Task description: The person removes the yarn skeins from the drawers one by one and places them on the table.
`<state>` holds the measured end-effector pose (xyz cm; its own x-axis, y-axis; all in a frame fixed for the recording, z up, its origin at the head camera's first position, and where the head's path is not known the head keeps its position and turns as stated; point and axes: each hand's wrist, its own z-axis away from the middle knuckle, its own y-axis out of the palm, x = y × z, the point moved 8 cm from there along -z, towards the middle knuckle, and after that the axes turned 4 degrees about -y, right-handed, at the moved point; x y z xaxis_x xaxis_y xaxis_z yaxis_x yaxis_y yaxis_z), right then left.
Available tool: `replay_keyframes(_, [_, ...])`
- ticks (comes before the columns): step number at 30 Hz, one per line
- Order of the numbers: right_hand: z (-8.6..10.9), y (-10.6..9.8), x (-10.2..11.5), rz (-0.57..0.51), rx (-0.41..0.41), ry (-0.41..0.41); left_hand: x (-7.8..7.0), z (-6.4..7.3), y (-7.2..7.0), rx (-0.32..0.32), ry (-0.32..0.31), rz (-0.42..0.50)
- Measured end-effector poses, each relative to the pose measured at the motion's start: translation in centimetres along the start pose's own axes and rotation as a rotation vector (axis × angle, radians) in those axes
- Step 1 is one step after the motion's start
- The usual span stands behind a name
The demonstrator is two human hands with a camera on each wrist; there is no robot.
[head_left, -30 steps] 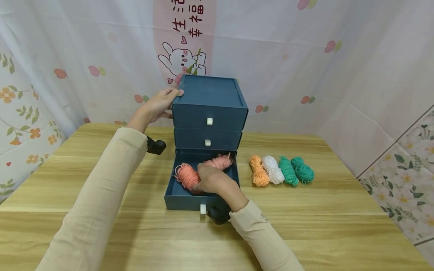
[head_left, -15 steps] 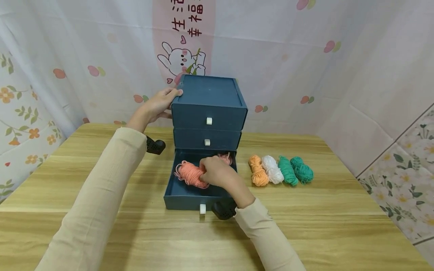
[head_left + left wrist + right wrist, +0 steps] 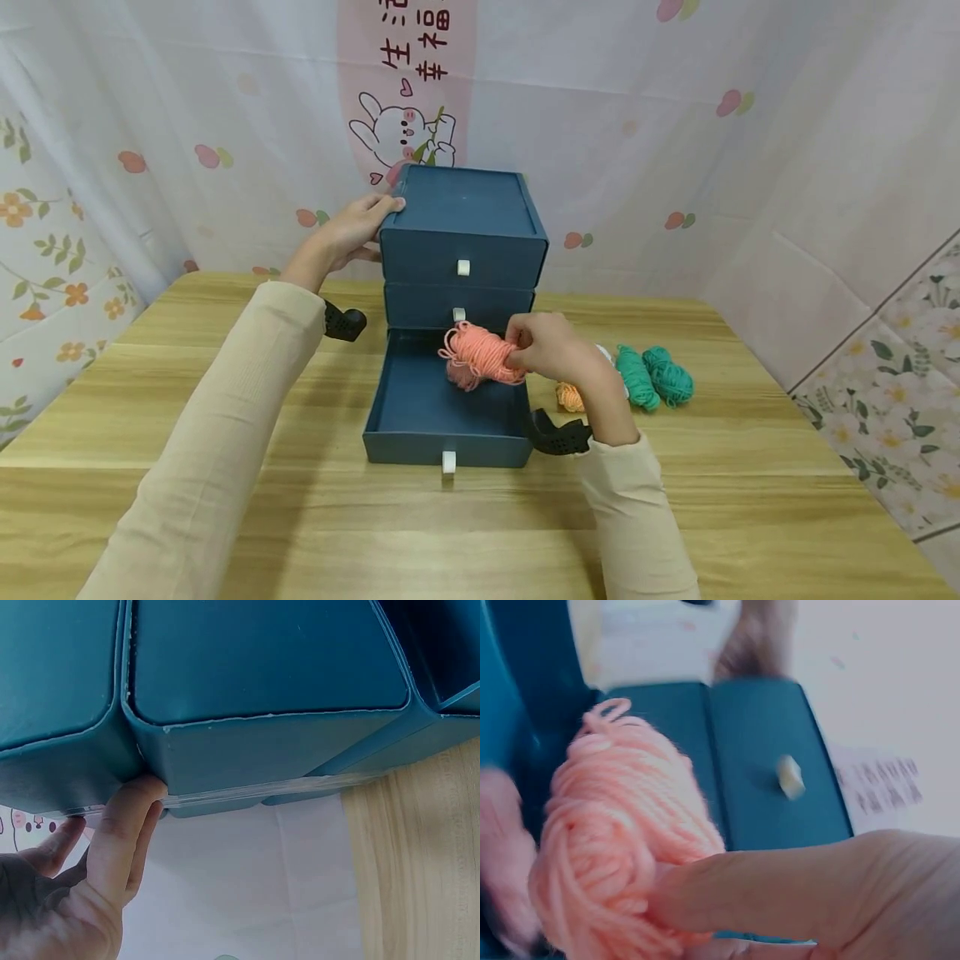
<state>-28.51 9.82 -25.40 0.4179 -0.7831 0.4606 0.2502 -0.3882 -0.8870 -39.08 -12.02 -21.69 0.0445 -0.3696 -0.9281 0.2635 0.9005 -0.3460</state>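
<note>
A coral yarn skein (image 3: 483,352) hangs over the back of the pulled-out bottom drawer (image 3: 444,451). My right hand (image 3: 558,346) pinches its right end between thumb and fingers; the right wrist view shows the thumb pressed into the yarn (image 3: 622,825). Partly hidden below it, a duskier pink skein (image 3: 463,379) lies in the drawer. My left hand (image 3: 351,232) rests against the left side of the blue drawer cabinet (image 3: 465,200), thumb at its top edge. The left wrist view has those fingers (image 3: 124,832) fairly straight, touching the cabinet.
Right of the cabinet lie an orange skein (image 3: 570,398), a mostly hidden white skein (image 3: 602,353) and two green skeins (image 3: 637,379) on the wooden table (image 3: 315,525). The upper two drawers are closed. A printed curtain (image 3: 600,125) hangs behind.
My right hand has lifted the coral skein out of the drawer's front part and carried it up and to the right. My left hand has stayed at the cabinet.
</note>
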Motion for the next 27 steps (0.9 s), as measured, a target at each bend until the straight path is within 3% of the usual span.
replay_keyframes(6, [2.0,-2.7,-3.4,0.003,-0.055,0.041,0.0,0.1,-0.1,-0.011,-0.008,-0.006])
replay_keyframes(15, [6.1,-6.1,-10.0,-0.024,-0.137,0.178,0.1,0.1,-0.2,-0.008,-0.019,-0.003])
replay_keyframes(21, [8.7,-7.4,-15.4,-0.143,-0.194,0.296,0.1,0.1,-0.3,-0.01,-0.026,-0.007])
replay_keyframes(27, [11.0,-7.5,-20.3,-0.22,-0.32,0.507,0.1,0.2,-0.3,-0.012,-0.027,-0.012])
